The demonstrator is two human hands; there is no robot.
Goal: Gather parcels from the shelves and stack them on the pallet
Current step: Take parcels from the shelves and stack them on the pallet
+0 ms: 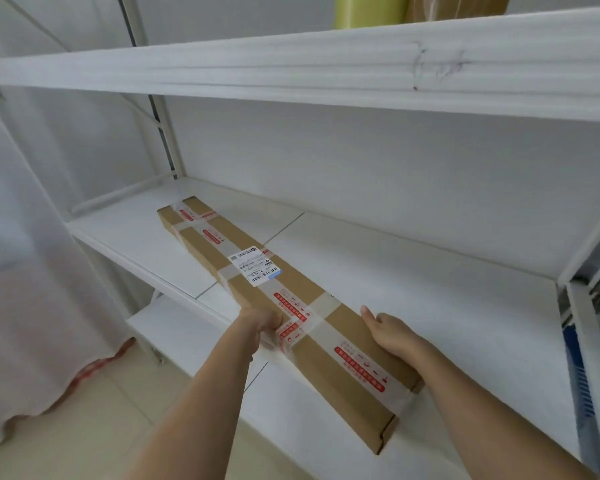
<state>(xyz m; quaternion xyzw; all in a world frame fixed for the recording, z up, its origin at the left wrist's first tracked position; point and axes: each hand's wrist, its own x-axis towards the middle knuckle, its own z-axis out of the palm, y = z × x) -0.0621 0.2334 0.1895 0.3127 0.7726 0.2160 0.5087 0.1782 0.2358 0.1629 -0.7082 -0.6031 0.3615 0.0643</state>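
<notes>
A long, flat brown cardboard parcel (pixel 257 282) with clear tape, red printed strips and a white shipping label lies slantwise on the middle shelf (pixel 413 271), its near end jutting over the shelf's front edge. My left hand (pixel 262 322) grips the parcel's left long edge, fingers curled round it. My right hand (pixel 392 332) holds the right long edge near the front end, thumb on top and fingers wrapped over the side. The pallet is out of view.
The white metal rack has an upper shelf (pixel 326 71) carrying a yellow-green roll (pixel 368 10) and a brown package (pixel 458 6). A lower shelf (pixel 174 327) shows below. White draped fabric (pixel 25 271) hangs at left; a blue crate (pixel 579 382) sits at right. Beige floor tiles lie below.
</notes>
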